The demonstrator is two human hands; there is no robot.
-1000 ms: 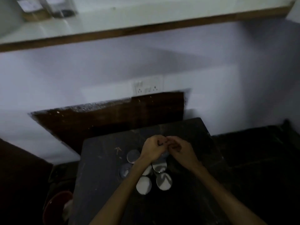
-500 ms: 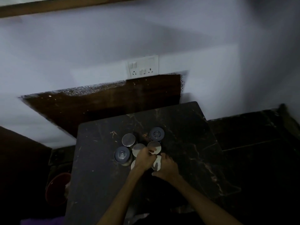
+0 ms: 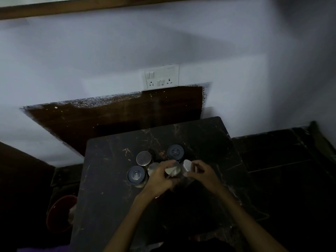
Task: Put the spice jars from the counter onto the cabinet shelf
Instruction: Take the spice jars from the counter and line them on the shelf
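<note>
Several spice jars stand clustered on the dark marble counter (image 3: pixel 112 197). Two have dark blue lids (image 3: pixel 175 152) (image 3: pixel 136 174). One with a silver lid (image 3: pixel 143 158) stands at the back left, and another silver lid (image 3: pixel 152 168) is half hidden by my left hand (image 3: pixel 160 179). That hand is closed around a silver-lidded jar (image 3: pixel 172 172), which tilts. My right hand (image 3: pixel 202 174) grips a pale-lidded jar (image 3: pixel 187 165) right beside it. The two held jars nearly touch. Only the wooden front edge of the cabinet shelf (image 3: pixel 91 6) shows at the top.
A white socket plate (image 3: pixel 161 76) is on the wall above a dark wooden panel (image 3: pixel 109 115). A red bin (image 3: pixel 60 213) sits low at the left of the counter. A lower dark surface (image 3: pixel 281 151) runs off to the right.
The view has tipped down, so the shelf top left the frame. Both hands came back from the far jars to the nearer ones and each has closed on a jar.
</note>
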